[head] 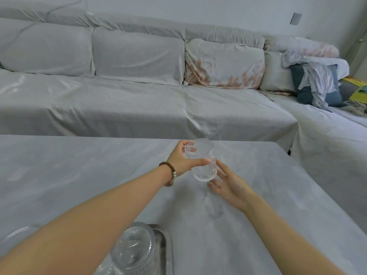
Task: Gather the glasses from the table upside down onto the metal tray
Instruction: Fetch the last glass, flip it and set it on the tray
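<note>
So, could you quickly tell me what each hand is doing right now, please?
Left hand: closed around the ribbed glass, gripping its side.
Right hand: open, fingers spread by the glass's base, holding nothing.

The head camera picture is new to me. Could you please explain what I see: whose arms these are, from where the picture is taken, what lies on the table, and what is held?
There is no machine here. A person wears one wide-angle camera on the head, looking forward and down, so both arms reach in from the bottom edge.

The left hand, with a bead bracelet on its wrist, grips a clear ribbed glass, mouth up. The right hand is open beside it, fingers near the glass's base.

They work over a grey table. At the near edge a metal tray holds another clear glass, upside down. Behind the table stands a covered grey sofa with cushions.
</note>
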Demonstrator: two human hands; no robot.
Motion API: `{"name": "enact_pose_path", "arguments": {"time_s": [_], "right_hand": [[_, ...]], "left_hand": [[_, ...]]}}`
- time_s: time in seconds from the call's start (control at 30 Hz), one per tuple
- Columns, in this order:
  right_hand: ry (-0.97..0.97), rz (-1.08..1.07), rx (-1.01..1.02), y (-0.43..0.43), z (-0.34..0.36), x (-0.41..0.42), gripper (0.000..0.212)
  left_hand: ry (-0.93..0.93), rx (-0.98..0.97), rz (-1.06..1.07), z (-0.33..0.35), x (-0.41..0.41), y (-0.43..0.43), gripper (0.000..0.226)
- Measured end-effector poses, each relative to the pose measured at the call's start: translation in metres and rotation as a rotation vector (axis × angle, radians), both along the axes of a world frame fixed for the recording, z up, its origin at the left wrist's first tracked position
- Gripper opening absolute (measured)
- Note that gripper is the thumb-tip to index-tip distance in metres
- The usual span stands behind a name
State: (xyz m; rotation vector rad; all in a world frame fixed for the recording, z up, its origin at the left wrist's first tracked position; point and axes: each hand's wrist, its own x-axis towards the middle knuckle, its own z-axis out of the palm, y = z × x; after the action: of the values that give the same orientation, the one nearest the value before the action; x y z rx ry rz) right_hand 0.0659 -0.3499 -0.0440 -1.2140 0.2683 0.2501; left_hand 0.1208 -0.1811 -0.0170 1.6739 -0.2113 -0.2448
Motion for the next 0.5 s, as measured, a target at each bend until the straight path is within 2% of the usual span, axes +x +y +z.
{"name": "enact_pose_path", "arguments": {"time_s": [0.13,0.23,0.37,0.5], "right_hand": [[0.012,-0.003,0.214,0.014,0.029,-0.027,0.051],[-0.044,0.085,0.322,0.034,0.062,-0.054,0.059],[-0.151,0.121,0.245,0.062,0.098,-0.092,0.055],[-0.22,0.112,0.114,0.087,0.117,-0.135,0.055]], "left_hand": [[0.096,-0.191,-0.079,0.044,-0.031,0.027,0.079],[0.05,-0.271,-0.115,0.074,-0.064,0.049,0.082],[-0.014,-0.29,-0.12,0.101,-0.11,0.083,0.082],[-0.119,-0.201,-0.093,0.108,-0.155,0.119,0.073]]}}
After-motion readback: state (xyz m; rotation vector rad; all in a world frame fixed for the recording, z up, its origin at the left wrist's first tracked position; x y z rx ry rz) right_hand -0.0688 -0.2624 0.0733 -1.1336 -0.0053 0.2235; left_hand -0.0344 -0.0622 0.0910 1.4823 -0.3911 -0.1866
